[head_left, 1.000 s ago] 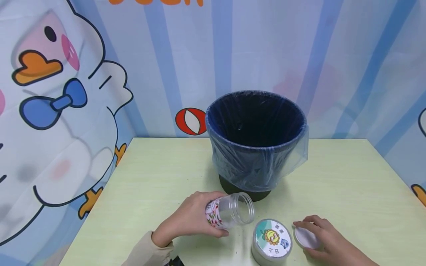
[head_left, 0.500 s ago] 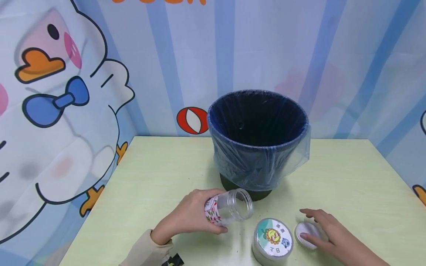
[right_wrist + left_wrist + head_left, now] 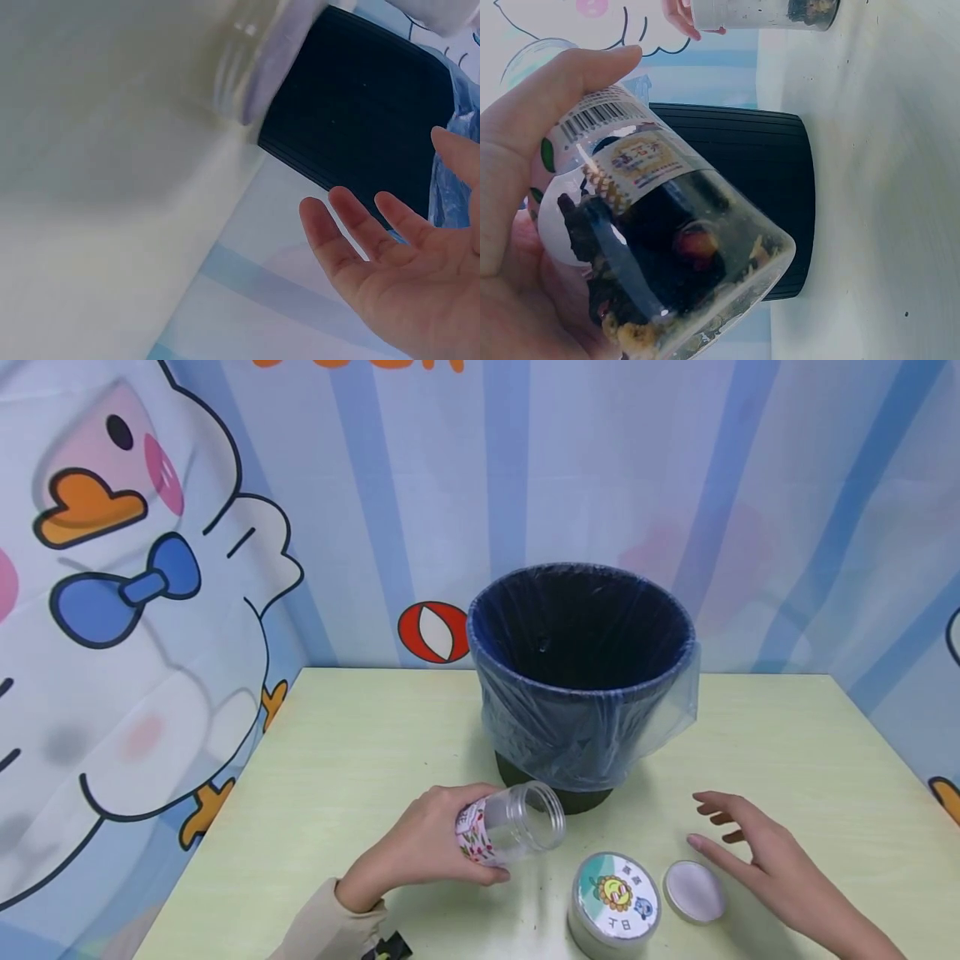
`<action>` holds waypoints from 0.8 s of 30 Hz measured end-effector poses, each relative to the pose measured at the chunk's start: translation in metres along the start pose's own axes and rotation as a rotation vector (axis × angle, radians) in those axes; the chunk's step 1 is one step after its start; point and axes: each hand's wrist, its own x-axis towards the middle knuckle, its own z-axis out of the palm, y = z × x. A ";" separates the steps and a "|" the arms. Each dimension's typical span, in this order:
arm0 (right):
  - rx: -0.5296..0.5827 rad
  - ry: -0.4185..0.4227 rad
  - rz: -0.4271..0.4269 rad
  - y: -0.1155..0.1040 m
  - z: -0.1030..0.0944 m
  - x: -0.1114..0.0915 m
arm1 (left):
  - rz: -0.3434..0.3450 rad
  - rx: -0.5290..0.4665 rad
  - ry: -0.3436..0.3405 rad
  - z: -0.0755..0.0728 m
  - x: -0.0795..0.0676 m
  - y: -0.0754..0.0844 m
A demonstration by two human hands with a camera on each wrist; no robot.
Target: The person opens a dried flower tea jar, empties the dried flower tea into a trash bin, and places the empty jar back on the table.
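Note:
My left hand [image 3: 435, 839] grips a clear plastic jar [image 3: 517, 822] with a flower-printed label, tilted on its side with its uncapped mouth toward the right. In the left wrist view, dark dried pieces and some reddish and yellowish bits lie inside the jar [image 3: 697, 247] near its base. A round white lid [image 3: 695, 892] lies on the table, to the left of my right hand [image 3: 780, 864]. That hand holds nothing; its fingers [image 3: 322, 232] are spread and slightly bent. Between the jar and the lid stands a container [image 3: 615, 897] with a cartoon sunflower on top.
A trash bin [image 3: 581, 718] lined with a blue plastic bag stands behind the jar on the pale table [image 3: 360, 727]. Dark bits show at the base of the cartoon-topped container [image 3: 810, 10]. A cartoon-printed curtain [image 3: 375, 510] hangs behind the table.
My right hand has let go of the white lid, leaving it on the table, and has moved away to the right. The jar in my left hand has shifted slightly left.

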 end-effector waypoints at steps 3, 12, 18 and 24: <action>0.011 0.021 -0.011 -0.001 -0.003 0.003 | 0.002 -0.004 0.003 0.000 0.000 -0.001; 0.045 0.081 -0.046 -0.007 -0.007 0.014 | -0.016 -0.002 0.019 -0.003 -0.003 -0.003; 0.052 0.116 -0.043 -0.011 -0.010 0.019 | -0.012 -0.001 0.041 -0.006 -0.005 -0.004; 0.066 0.137 -0.063 -0.013 -0.018 0.026 | -0.009 -0.006 0.059 -0.010 -0.005 -0.005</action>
